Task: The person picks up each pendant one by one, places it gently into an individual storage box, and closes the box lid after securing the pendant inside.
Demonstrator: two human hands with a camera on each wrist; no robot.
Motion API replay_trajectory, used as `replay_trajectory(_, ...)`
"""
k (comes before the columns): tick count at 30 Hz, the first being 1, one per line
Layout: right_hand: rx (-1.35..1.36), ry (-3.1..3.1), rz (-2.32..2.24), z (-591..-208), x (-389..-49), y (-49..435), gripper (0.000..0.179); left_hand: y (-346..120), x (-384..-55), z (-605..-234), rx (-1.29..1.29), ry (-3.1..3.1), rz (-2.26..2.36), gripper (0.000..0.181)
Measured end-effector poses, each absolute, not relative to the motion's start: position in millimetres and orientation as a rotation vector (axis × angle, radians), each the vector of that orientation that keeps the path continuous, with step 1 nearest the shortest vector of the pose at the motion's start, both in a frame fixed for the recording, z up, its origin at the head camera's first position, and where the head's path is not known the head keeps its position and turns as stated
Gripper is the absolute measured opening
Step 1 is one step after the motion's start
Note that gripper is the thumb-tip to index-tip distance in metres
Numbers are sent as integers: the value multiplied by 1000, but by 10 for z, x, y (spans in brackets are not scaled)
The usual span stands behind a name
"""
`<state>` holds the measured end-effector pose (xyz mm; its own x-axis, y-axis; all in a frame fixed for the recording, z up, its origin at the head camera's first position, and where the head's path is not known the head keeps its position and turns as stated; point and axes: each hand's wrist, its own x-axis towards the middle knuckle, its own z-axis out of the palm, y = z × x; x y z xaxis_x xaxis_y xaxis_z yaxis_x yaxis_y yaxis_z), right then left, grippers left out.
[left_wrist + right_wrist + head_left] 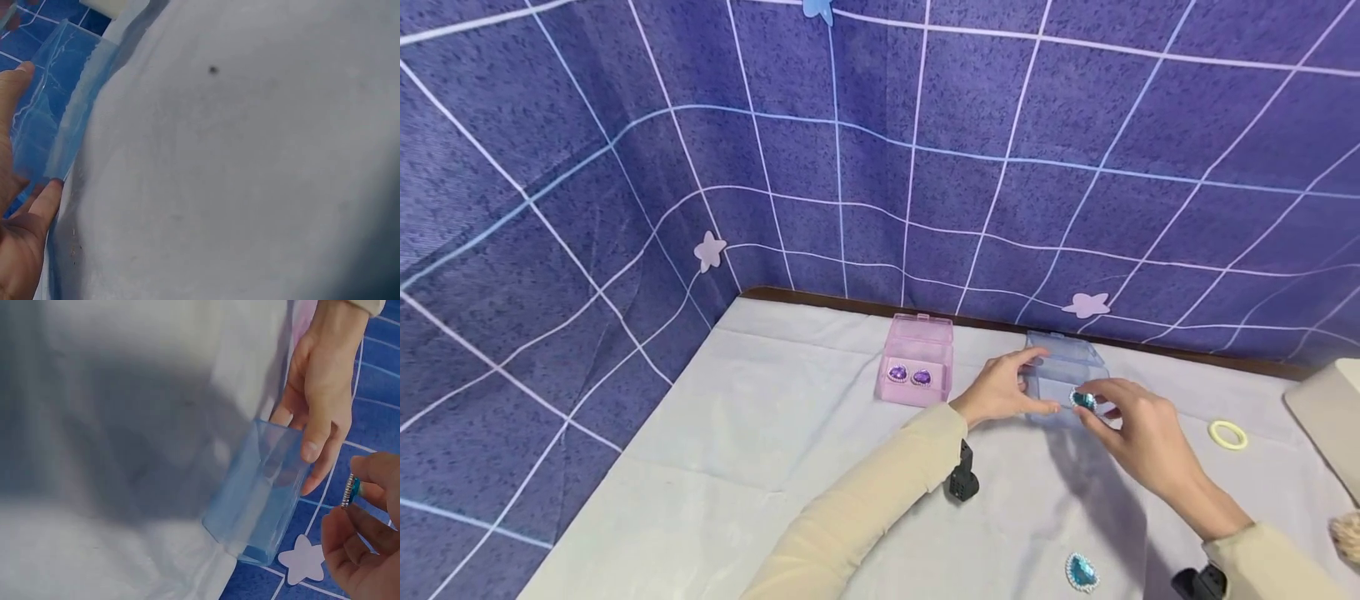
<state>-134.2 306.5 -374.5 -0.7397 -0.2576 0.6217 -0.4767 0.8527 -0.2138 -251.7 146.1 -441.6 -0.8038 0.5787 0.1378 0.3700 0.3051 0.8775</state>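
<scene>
My left hand (1000, 387) grips the left side of a clear blue plastic box (1049, 390), thumb at the front and fingers toward the back. The box's hinged lid stands raised at the back. Just over the box's right part, my right hand (1142, 429) pinches a teal gem (1083, 402) with a silver beaded rim. In the right wrist view the gem (351, 489) shows edge-on between thumb and fingers, beside the blue box (265, 494). A second teal gem (1082, 572) lies on the white cloth near the front.
Left of the hands, an open pink box (891, 395) holds two purple gems (921, 377). A pale yellow ring (1227, 434) lies to the right. Beyond it stand a beige block (1330, 408) and a fuzzy tan thing (1347, 533). A purple gridded curtain (880, 167) hangs behind the table.
</scene>
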Motion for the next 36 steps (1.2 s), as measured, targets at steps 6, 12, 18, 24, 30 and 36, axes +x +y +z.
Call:
replay_trajectory(6,513,-2452,504,-3751,-1537,3057,21,1446,-2513,-4422,887,2394,1489,82)
replay_trajectory(12,478,-2552,546,-3820,-1734,3076,18,1453,-2517,-4422,901,2386,1493,83)
replay_trajectory(18,415,-2742,609,-3906,-1922,3079,15,1453,-2519,-4434,882,2368,1514,82)
replay_trajectory(24,396,-2876,619,-3981,-2051,3055,9,1442,-2502,-4437,868,2346,1539,81)
replay_trajectory(30,347,-2925,601,-3985,-2111,3026,9,1435,-2496,-4411,871,2349,1536,82)
replay_trajectory(36,262,-2979,605,-3993,-2130,2993,11,1448,-2502,-4426,871,2340,1545,83)
